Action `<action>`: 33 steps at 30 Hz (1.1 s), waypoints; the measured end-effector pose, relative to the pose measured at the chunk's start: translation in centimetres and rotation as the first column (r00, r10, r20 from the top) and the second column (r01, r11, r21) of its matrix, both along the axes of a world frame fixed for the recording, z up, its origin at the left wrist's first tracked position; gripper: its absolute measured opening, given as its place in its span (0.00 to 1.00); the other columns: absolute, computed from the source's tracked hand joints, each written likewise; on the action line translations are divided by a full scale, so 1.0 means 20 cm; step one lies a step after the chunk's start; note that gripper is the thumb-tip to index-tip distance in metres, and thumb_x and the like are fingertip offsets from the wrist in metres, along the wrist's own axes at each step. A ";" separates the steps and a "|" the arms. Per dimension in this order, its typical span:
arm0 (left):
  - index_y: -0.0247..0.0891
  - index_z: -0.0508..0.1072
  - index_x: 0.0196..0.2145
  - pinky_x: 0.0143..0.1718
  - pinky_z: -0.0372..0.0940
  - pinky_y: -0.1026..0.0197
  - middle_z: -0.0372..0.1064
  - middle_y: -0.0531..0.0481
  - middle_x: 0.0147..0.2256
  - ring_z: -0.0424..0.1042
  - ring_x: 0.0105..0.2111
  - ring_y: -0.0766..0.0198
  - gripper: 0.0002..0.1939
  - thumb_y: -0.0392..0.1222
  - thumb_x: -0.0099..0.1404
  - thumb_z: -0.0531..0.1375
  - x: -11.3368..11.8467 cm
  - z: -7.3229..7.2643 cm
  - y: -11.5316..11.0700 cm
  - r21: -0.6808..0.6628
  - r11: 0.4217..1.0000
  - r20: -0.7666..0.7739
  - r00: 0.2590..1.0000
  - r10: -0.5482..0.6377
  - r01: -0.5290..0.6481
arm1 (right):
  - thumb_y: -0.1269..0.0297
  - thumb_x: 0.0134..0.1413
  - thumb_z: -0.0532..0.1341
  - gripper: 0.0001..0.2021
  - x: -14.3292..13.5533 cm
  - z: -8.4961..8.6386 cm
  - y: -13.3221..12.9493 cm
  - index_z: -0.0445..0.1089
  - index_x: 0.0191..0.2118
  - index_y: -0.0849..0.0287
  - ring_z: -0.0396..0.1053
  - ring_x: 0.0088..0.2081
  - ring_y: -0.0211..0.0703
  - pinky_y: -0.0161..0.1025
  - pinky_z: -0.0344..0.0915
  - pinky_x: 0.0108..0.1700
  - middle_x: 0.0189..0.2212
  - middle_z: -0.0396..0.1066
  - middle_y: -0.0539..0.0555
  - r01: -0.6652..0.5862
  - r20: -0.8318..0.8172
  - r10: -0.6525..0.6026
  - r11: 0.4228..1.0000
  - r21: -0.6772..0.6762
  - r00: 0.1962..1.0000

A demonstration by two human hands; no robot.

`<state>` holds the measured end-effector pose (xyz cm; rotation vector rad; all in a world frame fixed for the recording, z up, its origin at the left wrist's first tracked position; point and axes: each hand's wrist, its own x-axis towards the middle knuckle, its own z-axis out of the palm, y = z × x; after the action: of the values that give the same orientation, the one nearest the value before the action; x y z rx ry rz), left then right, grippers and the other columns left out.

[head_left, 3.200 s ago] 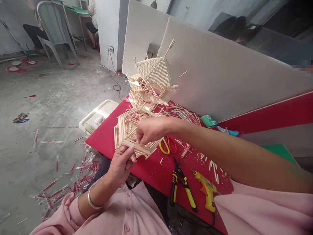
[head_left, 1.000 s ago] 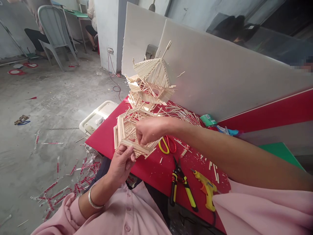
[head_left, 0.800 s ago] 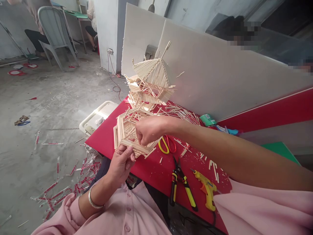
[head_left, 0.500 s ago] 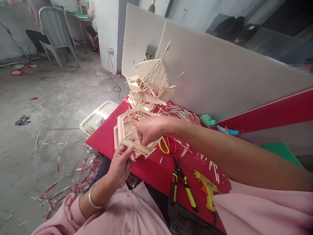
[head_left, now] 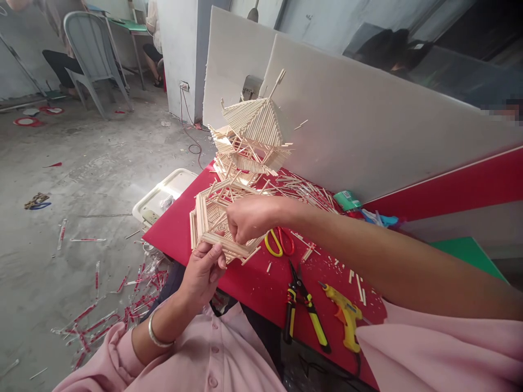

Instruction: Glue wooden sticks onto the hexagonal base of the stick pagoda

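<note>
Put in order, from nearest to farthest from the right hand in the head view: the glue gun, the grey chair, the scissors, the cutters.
1. Scissors, just right of the right hand
2. Cutters, at the near table edge
3. Glue gun, right of the cutters
4. Grey chair, far left, across the floor

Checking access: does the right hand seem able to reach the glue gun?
Probably yes: the glue gun lies mostly uncovered on the table, though the right hand is at the stick frame.
</note>
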<state>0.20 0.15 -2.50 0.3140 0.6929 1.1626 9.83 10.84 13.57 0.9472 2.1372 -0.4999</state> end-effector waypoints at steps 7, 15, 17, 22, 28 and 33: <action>0.35 0.72 0.39 0.13 0.42 0.75 0.66 0.58 0.17 0.48 0.12 0.79 0.23 0.49 0.50 0.73 0.00 -0.01 0.00 0.009 1.000 0.022 1.000 -0.002 0.002 | 0.70 0.45 0.61 0.04 0.00 0.00 -0.01 0.70 0.23 0.60 0.55 0.25 0.38 0.40 0.49 0.27 0.17 0.58 0.49 0.040 -0.002 -0.040 0.999 -0.004 0.999; 0.35 0.73 0.37 0.13 0.43 0.75 0.66 0.58 0.17 0.48 0.12 0.79 0.22 0.49 0.50 0.73 0.00 0.00 0.00 0.005 1.000 0.004 1.000 0.008 -0.008 | 0.73 0.44 0.61 0.05 0.00 0.01 -0.02 0.73 0.23 0.59 0.55 0.25 0.40 0.41 0.49 0.28 0.17 0.59 0.50 0.087 -0.026 -0.088 0.996 -0.013 0.996; 0.35 0.73 0.37 0.13 0.42 0.75 0.65 0.58 0.16 0.48 0.12 0.79 0.22 0.49 0.50 0.74 0.00 0.00 0.00 0.000 1.000 0.007 1.000 0.008 -0.008 | 0.72 0.44 0.61 0.06 0.00 0.01 -0.02 0.70 0.21 0.59 0.55 0.25 0.40 0.41 0.49 0.28 0.17 0.59 0.50 0.085 -0.025 -0.086 0.996 -0.007 0.996; 0.35 0.73 0.37 0.13 0.42 0.75 0.65 0.58 0.17 0.48 0.12 0.79 0.22 0.49 0.50 0.74 0.00 0.00 0.00 0.000 1.000 0.010 1.000 0.003 -0.003 | 0.71 0.44 0.62 0.09 0.00 0.01 -0.02 0.66 0.17 0.58 0.55 0.25 0.40 0.41 0.49 0.28 0.16 0.57 0.50 0.082 -0.029 -0.082 0.997 -0.016 0.996; 0.35 0.73 0.39 0.13 0.42 0.75 0.65 0.58 0.16 0.48 0.13 0.79 0.22 0.48 0.51 0.73 0.00 0.00 0.00 0.013 1.000 0.022 1.000 0.005 -0.005 | 0.72 0.44 0.62 0.09 0.01 0.01 -0.02 0.66 0.18 0.58 0.55 0.26 0.40 0.42 0.49 0.28 0.18 0.60 0.52 0.073 -0.027 -0.073 0.997 0.005 0.997; 0.36 0.73 0.39 0.13 0.42 0.75 0.65 0.58 0.16 0.48 0.13 0.78 0.22 0.48 0.51 0.73 0.00 -0.01 0.00 0.011 1.000 0.019 1.000 0.002 -0.002 | 0.71 0.44 0.62 0.09 0.01 0.01 -0.02 0.66 0.18 0.58 0.55 0.26 0.40 0.42 0.49 0.28 0.17 0.59 0.51 0.085 -0.031 -0.085 0.996 -0.010 0.996</action>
<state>0.21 0.19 -2.72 0.3111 0.6705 1.1699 9.98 10.42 13.68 1.0356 2.1282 -0.5688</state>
